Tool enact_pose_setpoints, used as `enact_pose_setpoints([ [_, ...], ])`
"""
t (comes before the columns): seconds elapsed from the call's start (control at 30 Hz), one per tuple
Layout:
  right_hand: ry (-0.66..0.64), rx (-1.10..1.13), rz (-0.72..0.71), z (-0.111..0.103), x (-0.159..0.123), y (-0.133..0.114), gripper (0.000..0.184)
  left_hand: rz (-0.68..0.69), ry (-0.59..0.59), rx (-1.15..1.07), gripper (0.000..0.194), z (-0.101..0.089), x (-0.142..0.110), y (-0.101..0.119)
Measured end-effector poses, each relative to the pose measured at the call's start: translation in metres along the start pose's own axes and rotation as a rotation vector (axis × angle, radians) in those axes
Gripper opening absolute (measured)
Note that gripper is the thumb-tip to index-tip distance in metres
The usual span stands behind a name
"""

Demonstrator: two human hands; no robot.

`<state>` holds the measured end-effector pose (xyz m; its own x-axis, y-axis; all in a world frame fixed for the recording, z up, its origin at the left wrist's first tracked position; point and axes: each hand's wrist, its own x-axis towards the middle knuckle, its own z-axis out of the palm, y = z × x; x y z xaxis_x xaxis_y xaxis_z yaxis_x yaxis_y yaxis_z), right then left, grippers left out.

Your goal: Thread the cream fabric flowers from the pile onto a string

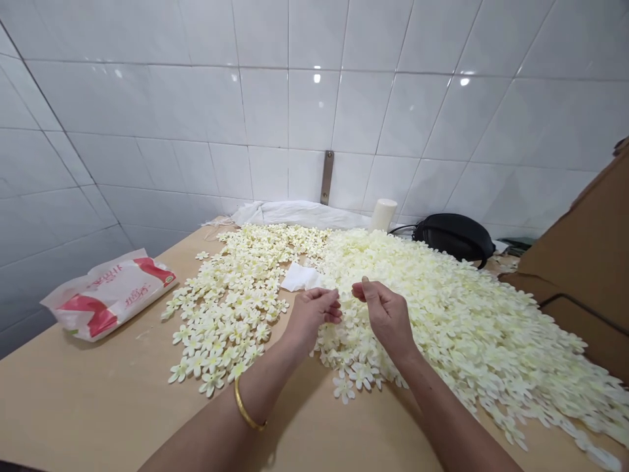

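Observation:
My left hand, with a gold bangle on its wrist, is closed in a pinch above the pile's near edge. Facing it across a small gap, my right hand also has its thumb and fingers pressed together. Whatever sits between the fingertips blends into the pale background, so I cannot make it out. Behind and to the right of my hands spreads a large heap of pale artificial flowers. A smaller spread of cream flowers with yellowish centres lies to the left. A folded white tissue rests between the two groups.
On the left of the wooden table lies a red-and-white tissue pack. Along the tiled wall are white cloth, a white cylinder and a black rounded case. A cardboard box stands at the right.

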<state>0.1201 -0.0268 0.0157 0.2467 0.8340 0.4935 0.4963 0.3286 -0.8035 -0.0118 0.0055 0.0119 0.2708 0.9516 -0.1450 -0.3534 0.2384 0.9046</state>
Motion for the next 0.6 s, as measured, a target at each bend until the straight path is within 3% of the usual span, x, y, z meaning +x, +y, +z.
enact_pose_setpoints([
  [0.07,-0.067,-0.075,-0.029,-0.006,-0.002,0.003,0.026,0.05,0.065,-0.006,0.016,-0.003,0.004,0.002],
  [0.23,-0.425,-0.24,-0.199,-0.022,-0.001,-0.001,0.01,0.157,0.175,-0.014,0.011,-0.013,0.014,0.004],
  [0.43,-0.702,-0.355,-0.271,-0.022,-0.004,-0.009,0.012,0.262,0.172,0.107,0.011,-0.013,0.008,-0.007],
  [0.6,-0.801,-0.495,-0.32,-0.013,-0.009,-0.006,0.013,0.303,0.127,0.211,0.014,-0.015,0.004,-0.01],
])
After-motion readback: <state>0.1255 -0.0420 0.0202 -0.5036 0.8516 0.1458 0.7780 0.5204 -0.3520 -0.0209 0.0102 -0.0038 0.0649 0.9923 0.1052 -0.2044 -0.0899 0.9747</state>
